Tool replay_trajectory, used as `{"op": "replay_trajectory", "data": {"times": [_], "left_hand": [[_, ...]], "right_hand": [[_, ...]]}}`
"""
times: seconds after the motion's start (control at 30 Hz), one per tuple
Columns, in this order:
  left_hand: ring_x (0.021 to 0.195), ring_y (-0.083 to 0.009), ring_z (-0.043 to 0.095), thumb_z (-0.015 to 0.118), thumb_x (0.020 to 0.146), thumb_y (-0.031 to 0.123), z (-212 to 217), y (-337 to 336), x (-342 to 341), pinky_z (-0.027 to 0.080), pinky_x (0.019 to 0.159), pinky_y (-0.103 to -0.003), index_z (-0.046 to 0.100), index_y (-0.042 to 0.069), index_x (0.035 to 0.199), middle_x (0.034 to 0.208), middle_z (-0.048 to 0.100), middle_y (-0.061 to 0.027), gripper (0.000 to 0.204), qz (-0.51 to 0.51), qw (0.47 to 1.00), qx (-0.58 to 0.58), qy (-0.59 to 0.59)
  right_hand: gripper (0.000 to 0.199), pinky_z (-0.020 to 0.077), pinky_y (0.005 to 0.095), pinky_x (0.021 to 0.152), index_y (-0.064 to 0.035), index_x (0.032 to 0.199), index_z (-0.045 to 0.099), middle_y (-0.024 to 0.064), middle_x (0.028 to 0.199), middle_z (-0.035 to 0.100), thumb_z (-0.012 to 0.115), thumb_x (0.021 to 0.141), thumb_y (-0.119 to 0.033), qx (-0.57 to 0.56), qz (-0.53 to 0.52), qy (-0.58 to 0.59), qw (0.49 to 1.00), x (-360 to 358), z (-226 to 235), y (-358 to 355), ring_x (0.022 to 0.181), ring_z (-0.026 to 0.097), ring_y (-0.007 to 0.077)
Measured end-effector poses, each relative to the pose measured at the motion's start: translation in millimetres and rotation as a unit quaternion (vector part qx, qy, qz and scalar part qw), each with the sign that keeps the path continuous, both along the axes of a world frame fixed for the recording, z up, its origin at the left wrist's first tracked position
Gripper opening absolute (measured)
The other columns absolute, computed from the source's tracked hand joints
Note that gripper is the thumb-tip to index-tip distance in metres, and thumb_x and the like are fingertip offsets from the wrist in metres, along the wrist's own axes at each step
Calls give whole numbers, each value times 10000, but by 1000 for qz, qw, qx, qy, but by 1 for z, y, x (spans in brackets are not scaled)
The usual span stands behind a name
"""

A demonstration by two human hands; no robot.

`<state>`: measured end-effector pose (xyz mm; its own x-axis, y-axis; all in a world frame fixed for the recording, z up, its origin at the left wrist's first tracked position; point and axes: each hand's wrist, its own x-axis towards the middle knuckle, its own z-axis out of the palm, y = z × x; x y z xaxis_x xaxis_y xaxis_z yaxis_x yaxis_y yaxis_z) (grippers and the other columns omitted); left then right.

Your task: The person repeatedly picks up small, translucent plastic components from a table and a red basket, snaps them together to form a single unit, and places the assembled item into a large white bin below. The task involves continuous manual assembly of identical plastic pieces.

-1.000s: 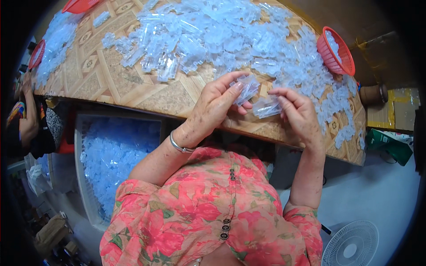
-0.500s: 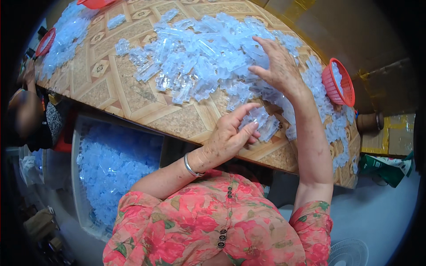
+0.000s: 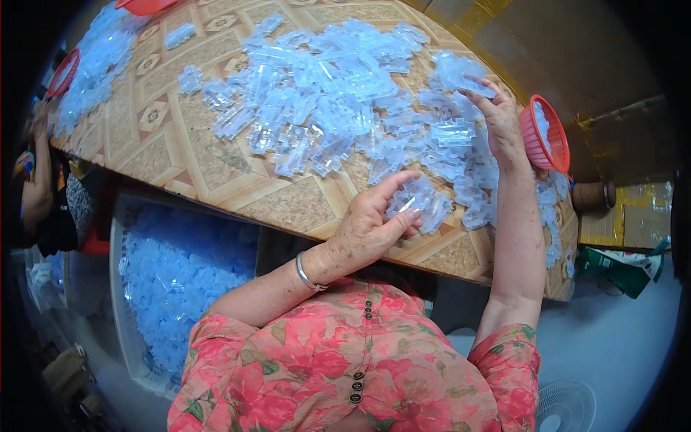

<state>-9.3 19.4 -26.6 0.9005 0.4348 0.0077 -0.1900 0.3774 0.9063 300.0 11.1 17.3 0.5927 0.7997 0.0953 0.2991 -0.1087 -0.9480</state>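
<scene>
My left hand (image 3: pixel 371 225), a metal bangle at its wrist, is curled at the table's near edge. Its thumb and fingers close on a small stack of clear plastic pieces (image 3: pixel 425 204), whose lower side is hidden. Farther off to the right, my right hand (image 3: pixel 498 119) pinches a clear plastic piece (image 3: pixel 476 86) between thumb and fingers, just above others like it. A wide heap of the same flat, bluish-clear pieces (image 3: pixel 324 86) spreads over the wood-patterned table (image 3: pixel 216 155), left of my right hand.
A red plastic basket (image 3: pixel 533 137) with clear pieces stands by my right forearm. Below the table's left edge is a white crate (image 3: pixel 119 288) full of pieces. At far left are another person's arm (image 3: pixel 39 183), another pile (image 3: pixel 93 72) and red baskets. A fan (image 3: pixel 568 407) sits lower right.
My right hand has moved right and away over the heap, and its fingers have closed on a clear piece. Pieces under it have spread rightward. My left hand stays nearly still.
</scene>
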Motion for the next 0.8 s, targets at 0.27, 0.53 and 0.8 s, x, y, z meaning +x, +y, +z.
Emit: {"op": "replay_trajectory", "data": {"times": [0.27, 0.53, 0.8], "left_hand": [[890, -112, 669, 587, 1001, 86, 3, 0, 1, 558, 792, -258, 392, 18, 1485, 1020, 680, -92, 526, 14, 1000, 15, 3], [908, -130, 681, 597, 1003, 117, 0, -2, 3, 557, 806, -260, 422, 13, 1472, 1077, 679, -103, 511, 34, 999, 42, 3], [917, -132, 682, 597, 1007, 130, 2, -5, 4, 560, 804, -263, 422, 13, 1475, 1128, 663, -105, 513, 50, 998, 46, 10]], "right_hand": [[379, 537, 294, 825, -63, 1202, 671, 83, 1145, 705, 584, 868, 92, 39, -57, -337, 939, -45, 12, -82, 1056, 659, 166], [353, 534, 337, 869, -66, 1231, 651, 133, 1205, 667, 646, 880, -28, -31, -107, -253, 961, -70, -11, -141, 1054, 662, 241], [332, 511, 403, 916, -84, 1192, 683, 159, 1203, 668, 704, 884, -206, -73, -93, -393, 912, -78, -11, -120, 1110, 626, 335]]}}
